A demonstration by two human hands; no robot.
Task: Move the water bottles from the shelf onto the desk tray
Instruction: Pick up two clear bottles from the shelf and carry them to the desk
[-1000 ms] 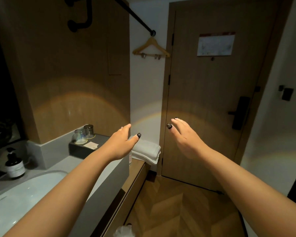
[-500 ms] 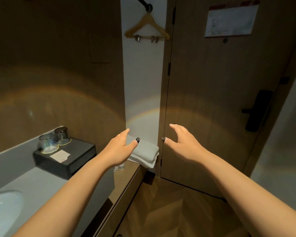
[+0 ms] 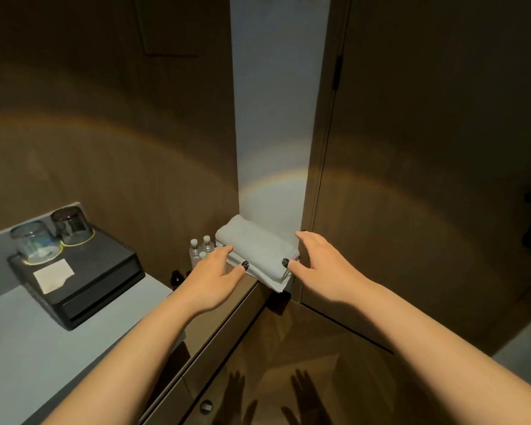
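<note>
Three water bottles [image 3: 200,250] stand clustered on the low wooden shelf [image 3: 246,291], tucked in the corner where the brown wall panel meets the white wall strip. They are small, clear plastic, white screw caps; bodies mostly hidden by the left hand, so labels cannot be read. All three upright, long axis vertical, caps up; two at the back side by side, the third just in front and lower in view. Just right of them, a stack of folded white towels [image 3: 258,251] lies on the same shelf, its long side running from back-left to front-right. Left hand [image 3: 213,279] hovers palm down over the shelf, fingers straight and loosely spread, thumb out toward the towels' near edge; holding nothing, and contact with the bottles cannot be told. Right hand [image 3: 324,265] likewise palm down, fingers extended, thumb tip at the towels' right end, grasping nothing. To the left, a grey counter [image 3: 28,338] carries a black box tray [image 3: 92,280] with two upturned glasses [image 3: 52,236] on coasters and a white card [image 3: 53,275]. A dark small bottle [image 3: 176,279] sits on the shelf below the counter's end. Door [image 3: 426,179] at right.
</note>
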